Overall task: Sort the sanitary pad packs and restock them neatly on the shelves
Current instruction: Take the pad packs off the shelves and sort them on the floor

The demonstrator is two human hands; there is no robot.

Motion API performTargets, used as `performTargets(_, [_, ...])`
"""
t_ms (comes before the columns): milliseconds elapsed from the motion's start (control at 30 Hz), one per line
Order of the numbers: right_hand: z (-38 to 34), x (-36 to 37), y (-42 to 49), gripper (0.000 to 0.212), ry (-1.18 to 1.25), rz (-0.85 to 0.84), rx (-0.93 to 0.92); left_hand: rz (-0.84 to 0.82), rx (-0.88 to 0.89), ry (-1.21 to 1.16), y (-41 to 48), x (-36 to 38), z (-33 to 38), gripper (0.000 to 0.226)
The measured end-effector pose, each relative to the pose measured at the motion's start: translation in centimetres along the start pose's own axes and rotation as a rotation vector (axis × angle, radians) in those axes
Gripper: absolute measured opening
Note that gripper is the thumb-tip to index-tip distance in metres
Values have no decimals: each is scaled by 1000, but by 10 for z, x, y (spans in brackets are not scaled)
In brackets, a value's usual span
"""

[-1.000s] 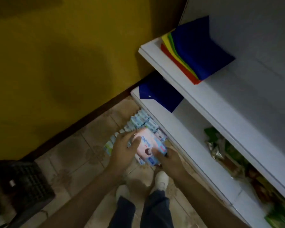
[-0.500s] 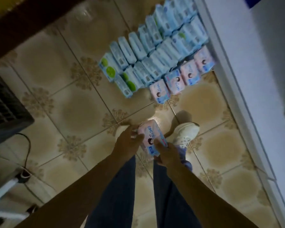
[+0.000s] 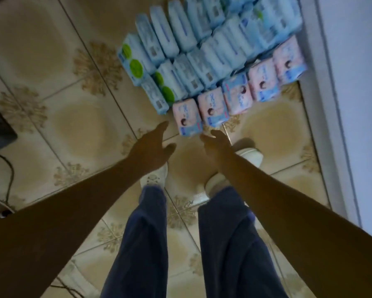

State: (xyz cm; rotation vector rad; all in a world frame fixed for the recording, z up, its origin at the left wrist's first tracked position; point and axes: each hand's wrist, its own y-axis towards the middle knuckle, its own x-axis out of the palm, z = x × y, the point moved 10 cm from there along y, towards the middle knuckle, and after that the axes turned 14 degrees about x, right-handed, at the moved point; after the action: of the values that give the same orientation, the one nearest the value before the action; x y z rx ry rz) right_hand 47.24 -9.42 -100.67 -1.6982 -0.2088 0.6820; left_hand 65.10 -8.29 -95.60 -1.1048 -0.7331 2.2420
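Hands open and empty, fingers spread: the left hand [image 3: 150,147] and right hand [image 3: 217,145] hover over white shoes [image 3: 155,177], just short of the nearest pink pack [image 3: 187,117] on the tiled floor [image 3: 73,125]. Beyond it, a pink row [image 3: 262,82] fronts the blue packs [image 3: 213,39], against the white shelf base [image 3: 322,82]. The printing is too blurred to read.

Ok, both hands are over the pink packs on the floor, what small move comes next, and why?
Probably draw both hands back and go for the next unsorted pack. The pink pack carried a moment ago now lies at the near end of its row, against the neighbouring pink pack. The left hand and right hand are open either side of it, holding nothing.
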Motion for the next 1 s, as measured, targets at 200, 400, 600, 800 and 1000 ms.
performTargets(200, [-75,-98,-182,84,-647,550,-714,314,355,504,-91,-114,118,92])
performTargets(400, [-117,-173,-363,91,-893,916,-1140,538,632,680,-164,-219,247,86])
performTargets(600, [-102,-227,-511,67,-837,1112,-1113,720,937,676,-265,-272,349,69])
performTargets(800, [-44,-256,-609,76,-706,1307,-905,707,1199,740,-332,-290,424,88])
performTargets(1000, [34,-327,-701,83,-543,1593,-656,611,1511,850,-384,-272,543,94])
